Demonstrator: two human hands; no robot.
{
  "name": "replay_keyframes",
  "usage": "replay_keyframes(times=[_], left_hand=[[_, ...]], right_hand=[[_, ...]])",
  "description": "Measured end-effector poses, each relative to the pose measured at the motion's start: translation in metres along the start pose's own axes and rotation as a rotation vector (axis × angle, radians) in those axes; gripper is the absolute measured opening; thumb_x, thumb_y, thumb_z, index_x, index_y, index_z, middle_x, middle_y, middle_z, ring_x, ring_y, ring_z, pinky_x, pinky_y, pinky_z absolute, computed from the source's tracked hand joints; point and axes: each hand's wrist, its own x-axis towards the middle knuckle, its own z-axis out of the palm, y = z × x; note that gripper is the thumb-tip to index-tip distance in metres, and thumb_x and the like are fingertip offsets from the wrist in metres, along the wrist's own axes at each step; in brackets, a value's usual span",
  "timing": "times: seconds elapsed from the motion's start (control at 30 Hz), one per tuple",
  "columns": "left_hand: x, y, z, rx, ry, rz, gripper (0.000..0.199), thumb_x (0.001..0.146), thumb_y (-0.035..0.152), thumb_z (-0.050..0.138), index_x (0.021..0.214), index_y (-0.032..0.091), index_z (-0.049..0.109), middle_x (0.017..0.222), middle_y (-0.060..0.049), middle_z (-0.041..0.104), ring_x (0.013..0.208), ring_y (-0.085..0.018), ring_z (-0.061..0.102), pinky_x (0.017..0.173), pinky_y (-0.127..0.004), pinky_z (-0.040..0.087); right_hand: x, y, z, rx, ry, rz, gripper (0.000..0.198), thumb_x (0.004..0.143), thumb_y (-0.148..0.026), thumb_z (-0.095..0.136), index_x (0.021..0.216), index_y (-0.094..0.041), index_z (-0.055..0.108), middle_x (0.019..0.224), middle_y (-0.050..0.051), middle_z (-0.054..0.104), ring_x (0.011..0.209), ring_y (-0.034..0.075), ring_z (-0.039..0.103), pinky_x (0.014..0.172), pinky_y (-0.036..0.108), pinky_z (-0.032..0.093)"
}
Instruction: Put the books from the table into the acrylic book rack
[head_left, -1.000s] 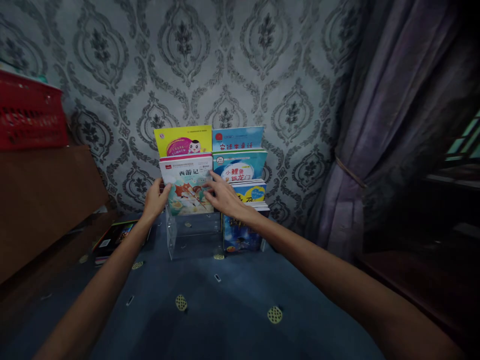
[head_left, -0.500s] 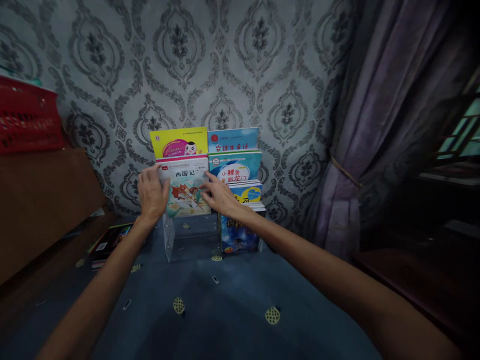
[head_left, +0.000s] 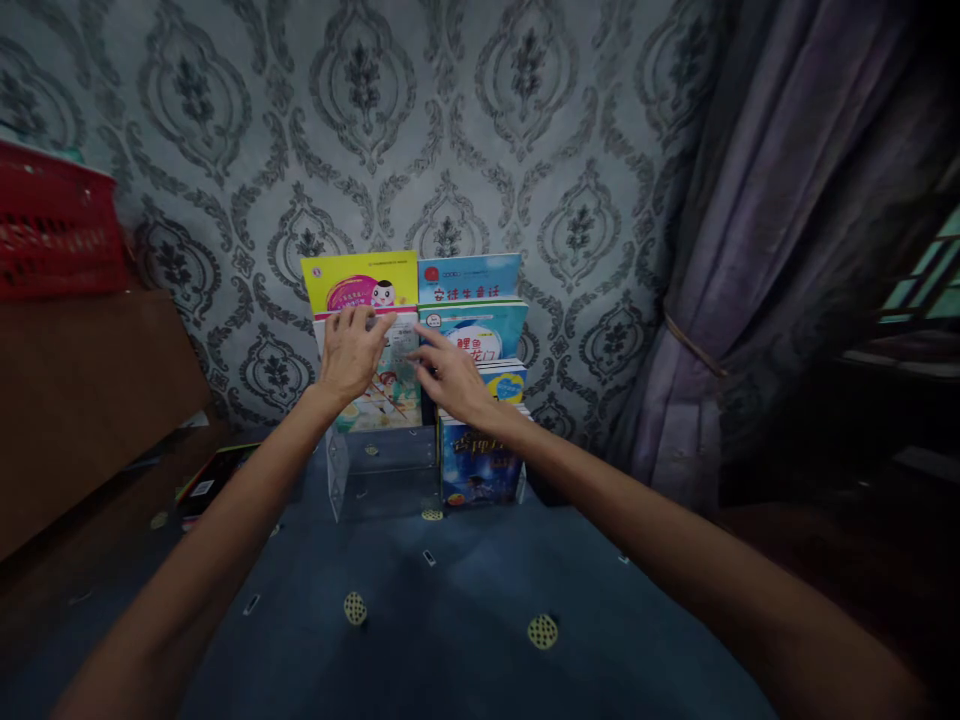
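left hand point(head_left: 351, 352) flat on book point(head_left: 382, 385) — fingers spread

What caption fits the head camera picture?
Left hand and right hand touch a book in a clear rack.

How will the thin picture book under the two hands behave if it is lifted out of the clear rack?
The picture book looks thin and soft-covered, so it probably bends and is light. Its glossy cover may slip. The left hand and right hand touch it in the clear rack.
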Motion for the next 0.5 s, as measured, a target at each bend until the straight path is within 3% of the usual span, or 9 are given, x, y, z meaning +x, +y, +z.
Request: replay_keyframes(times=[0.13,0.33,0.5], left_hand=[[0.0,-0.001,0.001,0.004,0.024,0.004,0.04,0.097,0.023,0.047,0.134,0.027,0.06,0.127,-0.014,0.059,0.12,-0.034,0.049,0.103,-0.054,0.036],[0.001,-0.001,0.005,-0.045,0.035,-0.017,0.039,0.098,0.023,0.045,0.132,0.029,0.062,0.126,-0.014,0.06,0.12,-0.034,0.048,0.105,-0.055,0.034],[0.0,0.002,0.002,-0.053,0.007,-0.02,0.042,0.098,0.022,0.042,0.134,0.028,0.062,0.128,-0.015,0.059,0.122,-0.035,0.048,0.105,-0.056,0.034]], right_hand=[[0.017,0.012,-0.015,-0.066,0.149,0.045,0.037,0.093,-0.017,0.047,0.126,-0.019,0.063,0.156,0.014,0.047,0.131,0.033,0.057,0.105,0.052,0.05],[0.03,0.027,-0.023,-0.124,0.133,0.071,0.037,0.093,-0.02,0.046,0.128,-0.018,0.059,0.127,0.014,0.064,0.108,0.029,0.065,0.097,0.046,0.052],[0.033,0.03,-0.02,-0.1,0.123,0.033,0.039,0.091,-0.014,0.044,0.125,-0.017,0.061,0.126,0.014,0.064,0.11,0.028,0.062,0.099,0.044,0.05]])
